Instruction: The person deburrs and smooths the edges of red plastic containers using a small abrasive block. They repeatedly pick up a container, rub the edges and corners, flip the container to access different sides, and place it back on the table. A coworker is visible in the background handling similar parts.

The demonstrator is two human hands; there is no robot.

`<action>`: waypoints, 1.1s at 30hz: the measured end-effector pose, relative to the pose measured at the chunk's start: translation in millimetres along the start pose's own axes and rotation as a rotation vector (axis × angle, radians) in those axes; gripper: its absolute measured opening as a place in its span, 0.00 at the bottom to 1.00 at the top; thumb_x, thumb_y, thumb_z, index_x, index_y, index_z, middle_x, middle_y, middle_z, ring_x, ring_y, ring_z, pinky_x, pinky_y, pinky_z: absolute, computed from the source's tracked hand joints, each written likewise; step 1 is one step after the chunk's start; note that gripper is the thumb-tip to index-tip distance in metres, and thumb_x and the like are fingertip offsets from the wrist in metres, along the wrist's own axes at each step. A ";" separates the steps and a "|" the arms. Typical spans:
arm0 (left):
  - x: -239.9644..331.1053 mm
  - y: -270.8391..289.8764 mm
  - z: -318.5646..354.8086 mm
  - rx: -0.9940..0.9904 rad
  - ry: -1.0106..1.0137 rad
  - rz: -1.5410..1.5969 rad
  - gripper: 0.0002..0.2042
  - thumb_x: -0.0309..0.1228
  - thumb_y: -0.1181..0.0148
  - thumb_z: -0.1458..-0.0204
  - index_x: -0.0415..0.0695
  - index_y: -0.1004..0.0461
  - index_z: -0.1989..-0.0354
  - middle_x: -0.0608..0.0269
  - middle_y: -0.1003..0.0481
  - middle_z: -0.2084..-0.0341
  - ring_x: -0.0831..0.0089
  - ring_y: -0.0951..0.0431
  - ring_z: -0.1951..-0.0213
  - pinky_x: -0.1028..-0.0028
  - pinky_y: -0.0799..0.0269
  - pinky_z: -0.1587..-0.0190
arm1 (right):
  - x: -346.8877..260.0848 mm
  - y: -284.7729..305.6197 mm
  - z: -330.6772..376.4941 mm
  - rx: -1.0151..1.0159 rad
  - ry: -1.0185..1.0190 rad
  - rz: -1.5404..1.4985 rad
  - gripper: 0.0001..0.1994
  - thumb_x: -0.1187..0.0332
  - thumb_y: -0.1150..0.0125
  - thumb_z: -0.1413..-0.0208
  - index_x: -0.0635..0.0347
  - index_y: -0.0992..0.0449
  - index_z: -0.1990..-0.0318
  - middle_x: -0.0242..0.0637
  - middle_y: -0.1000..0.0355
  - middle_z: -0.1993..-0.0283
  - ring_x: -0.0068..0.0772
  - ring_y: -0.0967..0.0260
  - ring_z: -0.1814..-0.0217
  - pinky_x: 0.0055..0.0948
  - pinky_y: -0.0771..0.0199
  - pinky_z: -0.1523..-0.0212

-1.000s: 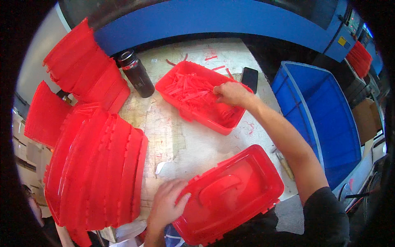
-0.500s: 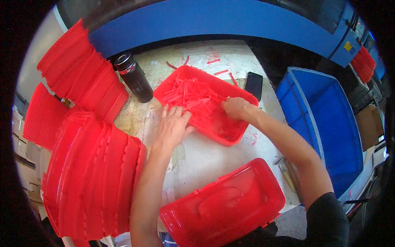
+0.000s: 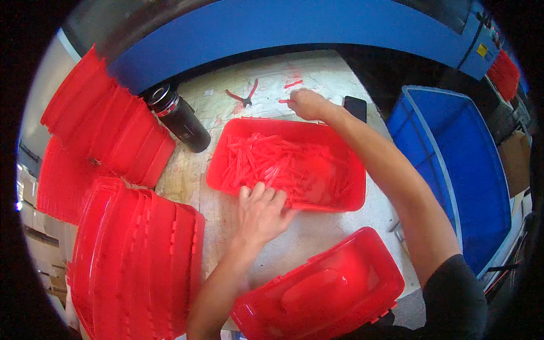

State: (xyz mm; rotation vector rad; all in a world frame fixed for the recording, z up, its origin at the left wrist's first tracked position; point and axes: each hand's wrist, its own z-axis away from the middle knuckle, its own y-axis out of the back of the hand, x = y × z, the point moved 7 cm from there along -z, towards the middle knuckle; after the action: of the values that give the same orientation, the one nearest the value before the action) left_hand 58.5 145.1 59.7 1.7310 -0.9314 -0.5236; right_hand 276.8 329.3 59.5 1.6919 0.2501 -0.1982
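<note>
A red plastic bin sits on the table, holding many loose red plastic strips, heaped mostly in its left half. My left hand has its fingers hooked over the near rim of this bin, the thumb outside. Beyond the far rim, my right hand is closed in a pinch low over the table. A thin red strip sticks out from its fingertips. Another red scrap lies just behind that hand. Red-handled nippers lie spread on the table farther left.
Stacks of nested red bins crowd the left side. A black flask stands by the bin, and a phone lies right of my right hand. Nearest me is a red lid-like piece. A blue tub stands at right.
My right hand has left the bin and moved to the far side, onto a strip there. The bin has turned squarer to me, showing the nippers whole. My left hand has shifted right along its near rim.
</note>
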 end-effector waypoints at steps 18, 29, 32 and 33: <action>26.1 -10.7 1.4 -0.016 0.126 -0.070 0.19 0.50 0.36 0.50 0.43 0.20 0.69 0.55 0.21 0.69 0.59 0.26 0.59 0.57 0.39 0.55 | -38.4 -46.7 173.2 -0.571 0.329 0.075 0.12 0.64 0.37 0.48 0.58 0.19 0.58 0.43 0.20 0.59 0.48 0.23 0.54 0.44 0.23 0.55; 33.3 34.1 30.0 0.206 0.114 0.126 0.21 0.37 0.38 0.47 0.41 0.26 0.46 0.50 0.27 0.48 0.53 0.27 0.48 0.55 0.36 0.44 | 2.3 -2.2 158.1 -0.022 0.028 -0.657 0.02 0.75 0.36 0.47 0.61 0.23 0.67 0.36 0.24 0.66 0.32 0.26 0.60 0.32 0.25 0.57; 34.2 55.1 36.3 0.279 0.183 0.421 0.15 0.30 0.40 0.43 0.40 0.26 0.48 0.51 0.22 0.56 0.59 0.21 0.58 0.67 0.26 0.60 | -5.9 19.2 170.8 0.015 -0.136 -1.380 0.02 0.75 0.37 0.42 0.59 0.23 0.63 0.30 0.24 0.64 0.25 0.28 0.60 0.27 0.27 0.57; 32.7 52.4 36.0 0.210 0.288 0.692 0.14 0.31 0.42 0.41 0.41 0.27 0.47 0.53 0.22 0.57 0.62 0.20 0.61 0.69 0.26 0.62 | -18.7 26.4 179.3 -0.018 -0.138 -1.585 0.03 0.75 0.37 0.41 0.58 0.23 0.61 0.30 0.24 0.64 0.24 0.28 0.61 0.26 0.28 0.57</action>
State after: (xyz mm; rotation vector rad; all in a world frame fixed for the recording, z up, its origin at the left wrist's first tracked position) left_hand 34.5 90.3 99.0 1.4803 -1.3135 0.2763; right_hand 268.6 147.4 65.6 1.0902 1.4317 -1.4376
